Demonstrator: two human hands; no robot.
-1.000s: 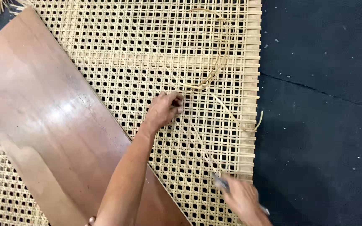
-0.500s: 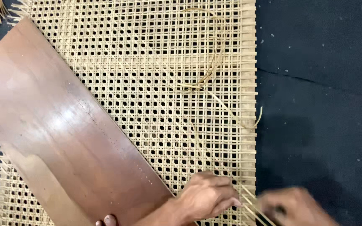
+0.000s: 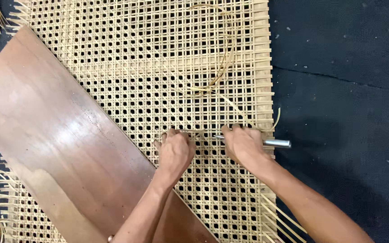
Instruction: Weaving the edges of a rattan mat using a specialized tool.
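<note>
One dark, rough floor (image 3: 347,54) carries everything. On it lies one large sheet of woven cane webbing (image 3: 158,54), pale straw colour, an open lattice of small regular holes with frayed strand ends along its edges. One smooth, glossy brown wooden board (image 3: 55,135), long and flat, lies diagonally across the sheet's left part. One loose cane strand (image 3: 223,67) curls over the weave near the top. Two hands rest on the webbing, just beside each other. The left hand (image 3: 175,150) presses fingertips curled into the weave; whether its grip pinches a strand cannot be told. The right hand (image 3: 244,144) is closed around one slim metal tool (image 3: 278,143).
</note>
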